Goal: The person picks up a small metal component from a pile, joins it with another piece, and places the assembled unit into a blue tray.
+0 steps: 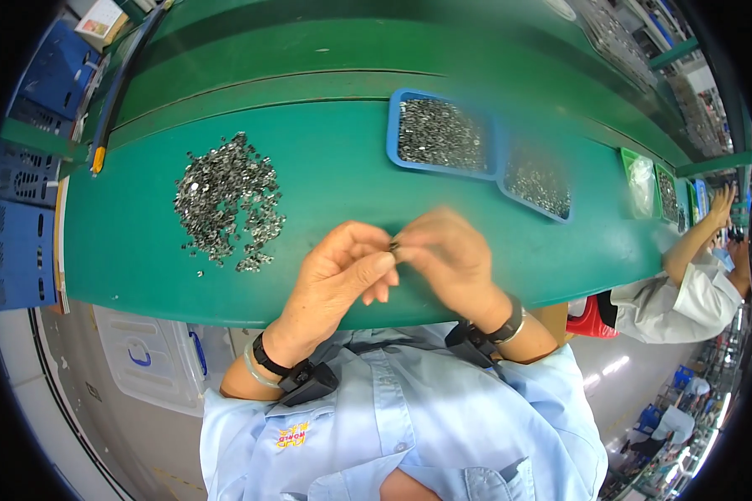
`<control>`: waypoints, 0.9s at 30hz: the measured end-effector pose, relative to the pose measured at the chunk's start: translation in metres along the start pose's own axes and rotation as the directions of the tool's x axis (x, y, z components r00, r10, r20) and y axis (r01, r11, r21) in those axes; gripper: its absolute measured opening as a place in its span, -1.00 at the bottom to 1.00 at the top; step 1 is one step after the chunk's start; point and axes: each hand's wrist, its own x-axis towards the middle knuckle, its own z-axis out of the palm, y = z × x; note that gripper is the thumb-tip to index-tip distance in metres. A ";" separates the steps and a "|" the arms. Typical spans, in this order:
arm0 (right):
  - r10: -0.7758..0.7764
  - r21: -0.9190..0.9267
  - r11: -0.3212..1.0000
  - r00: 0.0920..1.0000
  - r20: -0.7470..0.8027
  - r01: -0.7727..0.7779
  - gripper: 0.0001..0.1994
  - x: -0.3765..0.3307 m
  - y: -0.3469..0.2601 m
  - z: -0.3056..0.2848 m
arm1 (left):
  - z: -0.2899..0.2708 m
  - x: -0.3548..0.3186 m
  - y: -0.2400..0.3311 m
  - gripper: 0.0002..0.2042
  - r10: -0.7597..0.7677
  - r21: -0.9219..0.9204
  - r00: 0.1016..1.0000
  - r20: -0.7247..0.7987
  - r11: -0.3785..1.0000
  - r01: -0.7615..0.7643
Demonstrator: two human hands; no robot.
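Both hands meet over the front part of the green table, fingertips together. My left hand [342,271] pinches a small dark metal piece [394,247] between thumb and forefinger. From the other side, the fingers of my right hand [451,255] close on the same piece; this hand is smeared by motion. The piece is too small to make out its exact kind. Left of my hands lies a loose pile of small shiny metal parts [226,200]. Beyond my right hand stand two blue trays, a farther one [393,134] and a nearer one [536,207], both holding similar small parts.
The green table [334,184] runs to a raised ledge at the back. Blue crates [21,250] stand at the left, and a lidded clear plastic box [146,355] is below the edge. At the far right, another person [677,292] sits near green trays [629,163].
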 end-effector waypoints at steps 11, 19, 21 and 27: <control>-0.239 -0.614 0.762 0.971 0.025 0.204 -0.88 0.074 0.052 -0.034 | -0.022 -0.023 -0.010 -0.84 -0.140 -0.016 0.988 0.072 0.990 0.141; -0.190 -0.305 0.868 0.830 0.524 0.392 -0.88 0.081 0.043 0.081 | -0.042 -0.033 -0.009 -0.85 -0.119 -0.086 0.992 0.042 0.989 0.122; -0.171 -0.300 0.866 0.800 0.575 0.401 -0.88 0.084 0.043 0.091 | -0.048 -0.036 -0.009 -0.86 -0.110 -0.108 0.994 0.018 0.988 0.111; -0.138 -0.241 0.920 0.829 0.542 0.310 -0.88 0.081 0.045 0.078 | -0.061 -0.039 -0.006 -0.84 0.028 -0.121 0.982 -0.189 0.991 -0.052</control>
